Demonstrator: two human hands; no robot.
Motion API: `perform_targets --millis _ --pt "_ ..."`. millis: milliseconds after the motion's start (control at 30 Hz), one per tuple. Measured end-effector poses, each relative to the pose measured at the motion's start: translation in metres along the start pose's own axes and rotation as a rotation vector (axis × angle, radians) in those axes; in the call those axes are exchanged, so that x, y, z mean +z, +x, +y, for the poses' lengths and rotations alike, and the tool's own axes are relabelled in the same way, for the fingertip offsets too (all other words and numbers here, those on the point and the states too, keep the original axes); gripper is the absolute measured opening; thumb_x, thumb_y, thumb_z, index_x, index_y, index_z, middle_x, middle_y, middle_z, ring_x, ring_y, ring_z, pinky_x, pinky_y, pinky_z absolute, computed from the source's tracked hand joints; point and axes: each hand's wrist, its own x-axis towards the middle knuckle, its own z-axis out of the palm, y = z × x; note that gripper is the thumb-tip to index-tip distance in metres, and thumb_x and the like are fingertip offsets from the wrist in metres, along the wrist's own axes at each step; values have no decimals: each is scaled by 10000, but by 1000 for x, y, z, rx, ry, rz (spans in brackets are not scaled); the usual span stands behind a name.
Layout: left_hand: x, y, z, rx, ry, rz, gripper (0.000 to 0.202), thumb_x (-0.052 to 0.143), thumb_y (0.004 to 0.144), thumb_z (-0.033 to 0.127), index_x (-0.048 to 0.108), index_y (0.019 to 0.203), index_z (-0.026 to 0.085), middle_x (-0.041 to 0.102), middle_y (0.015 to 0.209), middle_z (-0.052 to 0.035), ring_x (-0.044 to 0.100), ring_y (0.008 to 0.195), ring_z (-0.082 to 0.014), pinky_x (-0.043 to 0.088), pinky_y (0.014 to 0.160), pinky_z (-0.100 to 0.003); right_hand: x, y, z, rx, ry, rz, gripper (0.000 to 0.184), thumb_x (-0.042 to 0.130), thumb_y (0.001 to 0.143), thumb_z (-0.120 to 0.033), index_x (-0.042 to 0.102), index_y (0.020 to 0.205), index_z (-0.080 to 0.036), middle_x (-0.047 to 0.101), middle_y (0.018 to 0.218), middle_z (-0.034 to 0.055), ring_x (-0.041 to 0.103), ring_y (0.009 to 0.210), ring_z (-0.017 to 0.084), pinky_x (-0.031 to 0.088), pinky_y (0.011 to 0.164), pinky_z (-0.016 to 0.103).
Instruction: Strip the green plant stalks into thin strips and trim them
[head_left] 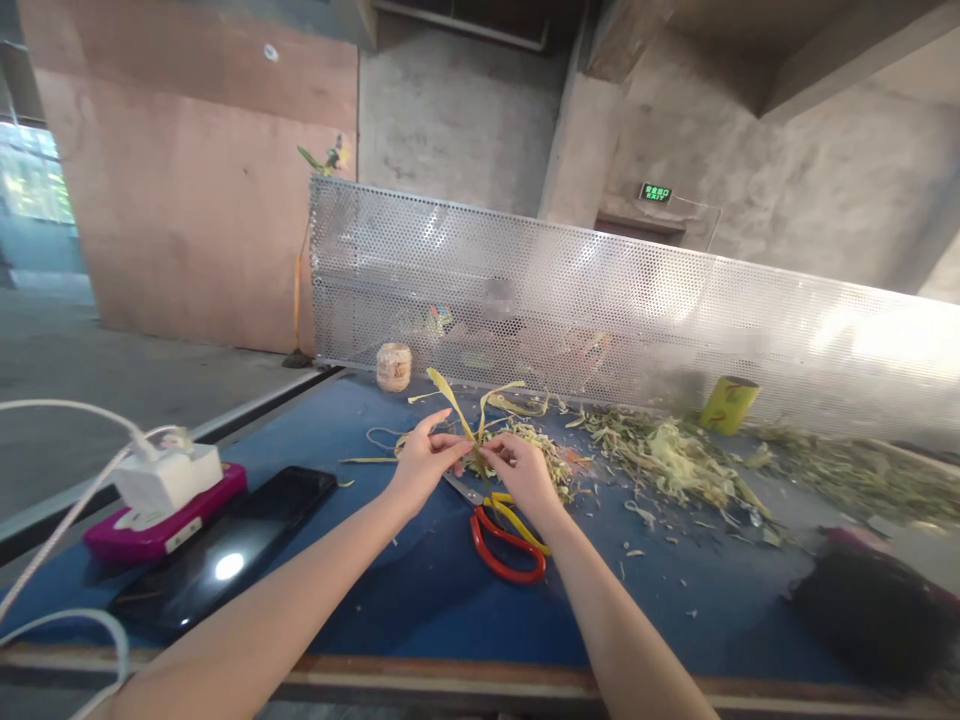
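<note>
Above the middle of the blue table, my left hand [433, 454] and my right hand [519, 468] come close together. Thumb and fingertips of each pinch the lower part of some yellow-green leaf strips [454, 398], whose long ends fan out upward. Just below my hands lies a pair of scissors [506, 540] with one red and one yellow handle loop; its blades run partly under the hands. A heap of small pale-green plant scraps [544, 445] sits behind my right hand. The exact spot where the fingertips meet the strips is small and partly hidden.
A black phone [225, 545] and a magenta power strip [165, 515] with white chargers lie left. At the back stand a beige roll [394, 367], a yellow cylinder [729, 405] and a perforated metal screen [525, 290]. Leaf trimmings [667, 460] and a blurred dark object [874, 605] lie right.
</note>
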Motion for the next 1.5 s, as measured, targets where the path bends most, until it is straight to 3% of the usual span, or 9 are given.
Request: perform_targets --millis 100,200,567,667,767,867,1133,1333,1500 --pt "4 -1 0 -120 -148 48 691 675 588 105 354 1198 57 593 553 26 522 457 -87 389 454 -201 -3 -5 -5 -208 -355 31 152 470 807 -252 580 714 -201 600 712 -1 517 611 105 348 559 203" --pt "6 -1 1 -176 -213 54 663 659 581 61 371 1178 34 604 574 3 539 482 -92 387 452 -192 -4 -7 -8 -328 -575 16 192 429 846 -254 582 744 -200 615 735 10 546 647 109 333 551 196" --pt "7 -4 0 -12 -158 115 780 666 597 100 272 1265 10 585 522 43 500 430 -76 441 482 -217 -4 -9 -5 -428 -680 74 223 397 871 -287 586 813 -185 606 733 27 554 584 102 296 476 204" --pt "3 -1 -2 -17 -169 144 791 680 597 111 274 1269 15 601 558 28 532 471 -86 458 503 -221 -5 -10 -9 -379 -569 31 199 405 860 -273 587 851 -192 611 780 38 557 621 108 339 519 199" --pt "2 2 -2 -28 -141 163 762 689 594 116 316 1252 22 605 558 15 565 517 -112 463 501 -224 -5 -9 -10 -232 -397 3 172 478 808 -298 582 918 -216 606 806 25 519 583 104 386 561 211" --pt "2 2 -2 2 -121 177 714 695 595 132 365 1222 40 616 587 4 573 528 -118 465 502 -232 -4 -7 -8 -133 -306 -16 146 512 767 -294 605 848 -216 586 735 12 482 551 109 394 558 229" --pt "0 4 -7 38 -68 167 678 698 607 178 384 1201 82 615 604 21 556 482 -99 461 515 -238 -3 -6 -7 -78 -358 -64 100 491 753 -216 583 794 -212 569 725 0 501 581 113 373 562 225" --pt "-2 5 -1 35 -97 232 668 676 627 145 366 1211 50 605 607 19 537 451 -81 465 525 -238 -6 -8 -11 -175 -375 -122 93 479 784 -245 565 779 -211 570 747 5 522 611 114 377 576 220" --pt "-5 5 3 35 -156 253 657 662 640 117 358 1217 32 601 598 12 537 473 -79 464 519 -223 -4 -7 -7 -109 -279 -95 153 528 751 -284 563 886 -221 555 794 3 458 523 92 391 548 231"
